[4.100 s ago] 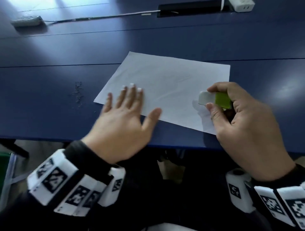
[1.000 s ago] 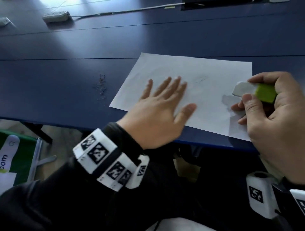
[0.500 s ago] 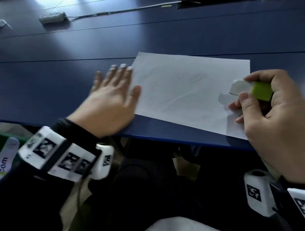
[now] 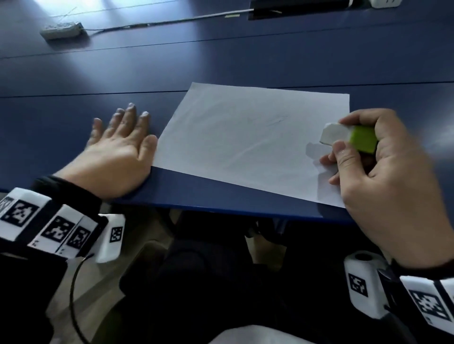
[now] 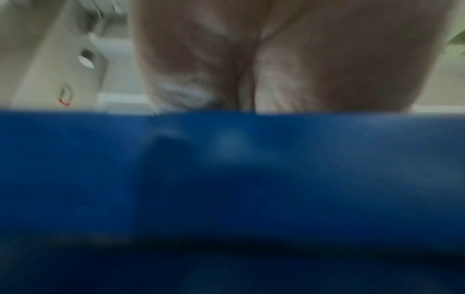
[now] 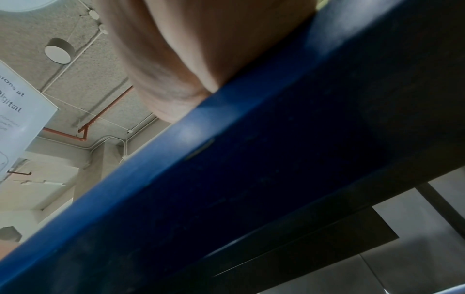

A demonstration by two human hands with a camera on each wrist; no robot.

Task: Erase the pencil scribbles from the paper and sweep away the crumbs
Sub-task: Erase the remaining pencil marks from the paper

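A white sheet of paper (image 4: 245, 142) lies on the blue table (image 4: 221, 56), with a faint pencil mark (image 4: 277, 120) left near its right middle. My right hand (image 4: 348, 152) grips a white eraser in a green sleeve (image 4: 348, 137) over the paper's right edge. My left hand (image 4: 118, 144) lies flat and open on the table just left of the paper, fingers spread forward. No crumbs show on the table around it. In the left wrist view only the palm (image 5: 251, 55) over the blue table edge shows; the right wrist view shows the heel of the right hand (image 6: 191, 49).
A grey power strip (image 4: 61, 30) with a cable (image 4: 172, 20) sits at the far left of the table. A dark cable slot (image 4: 294, 8) and a white adapter (image 4: 385, 3) lie at the far edge. The near table edge (image 4: 221, 208) runs just below the paper.
My left hand went from lying on the paper to sweeping left across the table, over the spot where the crumb pile lay. The crumbs are no longer visible. The right hand stayed put with the eraser.
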